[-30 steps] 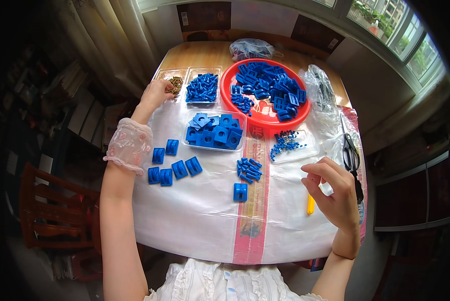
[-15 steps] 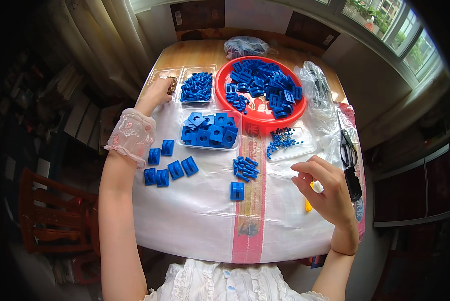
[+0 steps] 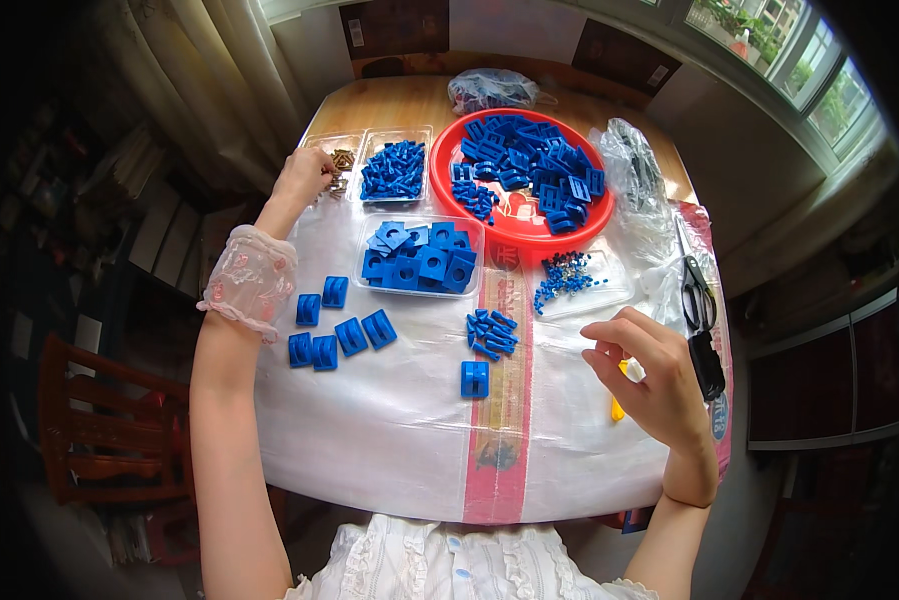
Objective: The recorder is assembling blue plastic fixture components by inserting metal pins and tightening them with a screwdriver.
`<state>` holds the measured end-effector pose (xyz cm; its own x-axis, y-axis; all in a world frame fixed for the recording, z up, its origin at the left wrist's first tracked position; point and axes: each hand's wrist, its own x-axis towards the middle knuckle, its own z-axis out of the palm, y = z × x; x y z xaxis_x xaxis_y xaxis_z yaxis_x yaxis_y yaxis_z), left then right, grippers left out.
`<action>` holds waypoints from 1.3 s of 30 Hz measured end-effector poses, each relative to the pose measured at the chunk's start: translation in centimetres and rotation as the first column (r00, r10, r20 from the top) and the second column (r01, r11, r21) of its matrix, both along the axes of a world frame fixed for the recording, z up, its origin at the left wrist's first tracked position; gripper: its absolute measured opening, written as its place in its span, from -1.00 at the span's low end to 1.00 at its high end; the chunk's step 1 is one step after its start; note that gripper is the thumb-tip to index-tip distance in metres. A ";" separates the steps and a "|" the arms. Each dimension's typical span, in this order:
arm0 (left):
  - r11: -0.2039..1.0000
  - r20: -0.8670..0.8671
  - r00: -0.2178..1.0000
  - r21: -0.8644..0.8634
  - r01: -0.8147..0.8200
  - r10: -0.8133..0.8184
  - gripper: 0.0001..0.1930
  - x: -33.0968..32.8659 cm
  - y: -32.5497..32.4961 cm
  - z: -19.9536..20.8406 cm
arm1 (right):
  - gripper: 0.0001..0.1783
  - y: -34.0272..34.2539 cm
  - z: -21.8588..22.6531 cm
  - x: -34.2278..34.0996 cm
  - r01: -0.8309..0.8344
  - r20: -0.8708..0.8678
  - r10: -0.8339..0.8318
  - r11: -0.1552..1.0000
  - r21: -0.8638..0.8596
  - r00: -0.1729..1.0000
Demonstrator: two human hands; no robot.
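Observation:
My left hand point(image 3: 303, 180) reaches to the far left, its fingers drawn together at a clear tray point(image 3: 321, 142) of small brownish metal pieces point(image 3: 342, 160). What its fingertips hold, if anything, is hidden. Over the table's right side hovers my right hand point(image 3: 654, 375), thumb and index finger apart and curved, nothing between the tips. Beneath it, partly covered, lies a yellow and white tool point(image 3: 617, 409). A single blue block with a grooved middle point(image 3: 474, 379) sits near the centre, below a pile of small blue pegs point(image 3: 491, 334). Several similar blue blocks point(image 3: 350, 337) lie at the left.
A red basin point(image 3: 439, 165) of blue parts stands at the back. Clear boxes hold blue pegs point(image 3: 393, 170) and blue square plates with holes point(image 3: 406, 272). Tiny blue and metallic bits point(image 3: 566, 278), black scissors point(image 3: 702, 300) and plastic bags point(image 3: 634, 170) lie at the right.
My left hand has drawn back slightly to the left, uncovering more of the brownish pieces. My right hand has stayed in place.

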<state>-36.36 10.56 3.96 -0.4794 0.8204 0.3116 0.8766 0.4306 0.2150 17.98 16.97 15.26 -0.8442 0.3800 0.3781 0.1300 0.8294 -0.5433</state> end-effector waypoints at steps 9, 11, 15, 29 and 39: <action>1.000 0.002 1.000 0.020 -0.015 0.015 -0.84 0.5 -0.5 1.1 | -0.84 0.1 0.0 0.0 -0.002 -0.003 0.002 1.000 0.009 1.000; 0.998 0.014 1.000 0.065 -0.007 0.006 -0.83 1.6 -0.9 2.3 | -0.84 0.2 0.2 0.1 0.001 -0.011 -0.001 1.000 0.009 1.000; 0.964 0.151 0.965 0.195 0.182 -0.212 -0.82 8.5 -0.3 5.7 | -0.84 0.8 0.9 0.8 0.058 -0.022 -0.057 0.998 0.023 0.998; 0.557 0.458 0.503 -0.020 0.830 -0.733 -0.92 36.2 0.6 2.1 | -0.84 3.7 -1.2 0.7 0.142 0.193 -0.146 0.989 0.034 0.970; 0.643 0.470 0.594 -0.071 0.762 -0.652 -0.69 35.6 1.0 1.8 | -0.83 3.9 -1.4 0.8 0.143 0.242 -0.143 0.990 0.018 0.960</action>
